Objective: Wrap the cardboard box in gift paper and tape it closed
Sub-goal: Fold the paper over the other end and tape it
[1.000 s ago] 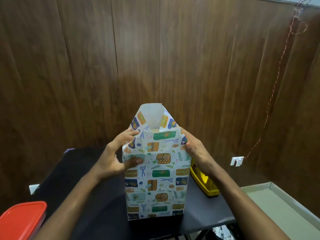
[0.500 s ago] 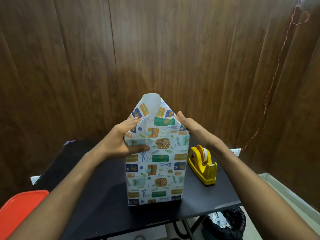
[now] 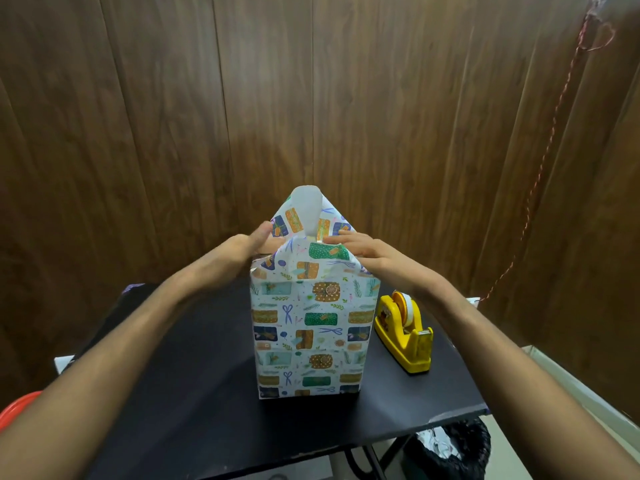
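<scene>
a red lid [image 3: 15,408] is peeking in at the counter's [image 3: 194,393] left edge. the left hand [image 3: 242,252] is pressing flat, fingers spread, against the left top fold of the gift paper [image 3: 311,327]. the wrapped box is standing upright mid-counter, its top flap sticking up unsealed. the right hand [image 3: 367,252] is lying open on the right fold. a yellow tape dispenser [image 3: 405,332] is sitting just beside it, near the right edge.

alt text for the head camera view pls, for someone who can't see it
Two bare hands, left hand and right hand, press down the top folds of a gift-wrapped box standing upright on a black table. A yellow tape dispenser sits just right of it, before a wood-panelled wall.
</scene>
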